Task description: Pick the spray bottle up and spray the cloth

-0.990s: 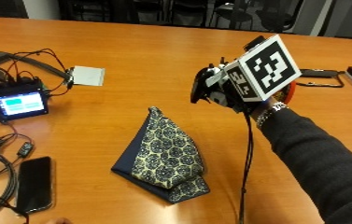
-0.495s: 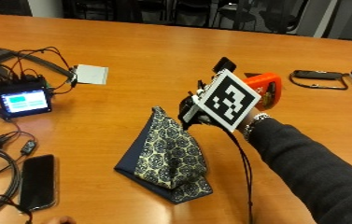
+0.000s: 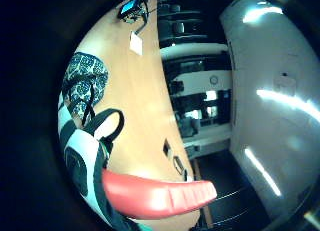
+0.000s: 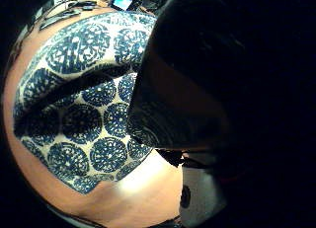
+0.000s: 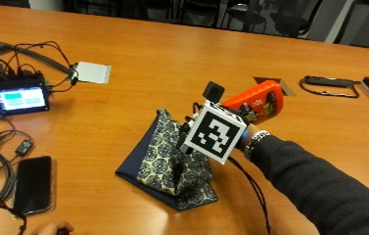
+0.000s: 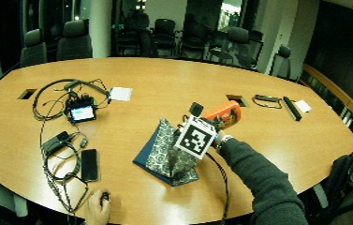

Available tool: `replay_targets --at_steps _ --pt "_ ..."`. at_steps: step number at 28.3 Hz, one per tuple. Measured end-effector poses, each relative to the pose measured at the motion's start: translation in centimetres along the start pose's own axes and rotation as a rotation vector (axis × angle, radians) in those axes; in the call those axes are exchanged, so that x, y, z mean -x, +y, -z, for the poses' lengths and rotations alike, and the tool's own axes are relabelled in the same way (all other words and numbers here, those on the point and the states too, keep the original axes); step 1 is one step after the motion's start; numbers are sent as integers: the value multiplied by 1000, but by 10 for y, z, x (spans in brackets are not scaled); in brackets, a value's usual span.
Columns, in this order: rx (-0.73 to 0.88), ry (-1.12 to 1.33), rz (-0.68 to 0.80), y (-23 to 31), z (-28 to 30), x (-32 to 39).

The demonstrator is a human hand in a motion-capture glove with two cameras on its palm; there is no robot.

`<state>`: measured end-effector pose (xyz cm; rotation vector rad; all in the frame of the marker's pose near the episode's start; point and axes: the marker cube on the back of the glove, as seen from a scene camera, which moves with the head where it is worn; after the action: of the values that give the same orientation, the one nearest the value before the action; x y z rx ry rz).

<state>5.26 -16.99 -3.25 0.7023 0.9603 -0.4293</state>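
The right hand (image 5: 236,128), fingers wrapped around the orange spray bottle (image 5: 257,101), had swung from the cloth's (image 5: 168,164) 2 o'clock side to directly above it; spraying could begin.

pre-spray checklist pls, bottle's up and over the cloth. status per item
1. Spray bottle off the table and carried in the right hand: ok, its orange body sticks up behind the hand.
2. Bottle brought to the cloth: ok, the hand sits right at the cloth's raised peak, and the cloth's pattern fills the thumb side palm view.
3. Nozzle aimed at the cloth: cannot tell, the nozzle is hidden behind the hand.
4. Finger on the trigger: cannot tell, no view shows the trigger.
5. Cloth lying free on the table: ok, nothing rests on it.
6. Electronics out of the spray: likely ok, the phone and the small screen lie apart from the cloth.
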Motion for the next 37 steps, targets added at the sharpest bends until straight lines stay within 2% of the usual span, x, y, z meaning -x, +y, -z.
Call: replay_targets --at_steps 7,17,27,32,37 --pt "-36 -21 -108 1 13 -24" --pt "-141 -228 -361 -20 54 -79" --pt "-415 -854 -852 -53 108 -119" --pt "-553 -1069 -1024 -70 117 -118" --pt "-591 -1212 -1134 -87 91 -89"
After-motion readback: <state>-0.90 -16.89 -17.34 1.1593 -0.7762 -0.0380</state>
